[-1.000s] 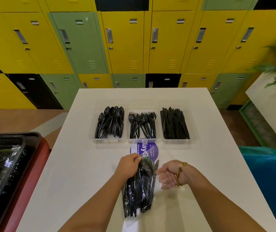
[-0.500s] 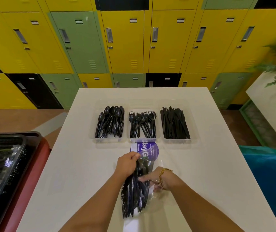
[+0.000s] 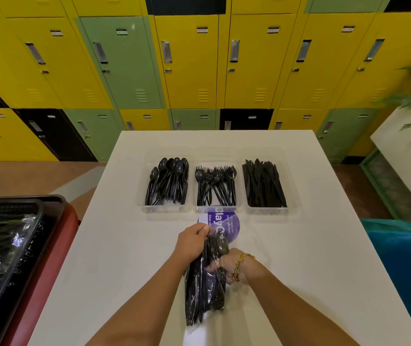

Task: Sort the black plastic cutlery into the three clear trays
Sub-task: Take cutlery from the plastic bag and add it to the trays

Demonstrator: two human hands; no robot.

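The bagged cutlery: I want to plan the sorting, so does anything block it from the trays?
Only its own clear plastic bag, gripped by both hands; the table between it and the three trays holds just a flat purple sticker.

L hand [image 3: 192, 242], R hand [image 3: 227, 267]: both hands gripping.

On the table [image 3: 324, 245], three trays side by side — spoons [image 3: 168, 182] left, forks [image 3: 215, 186] middle, knives [image 3: 263, 184] right.
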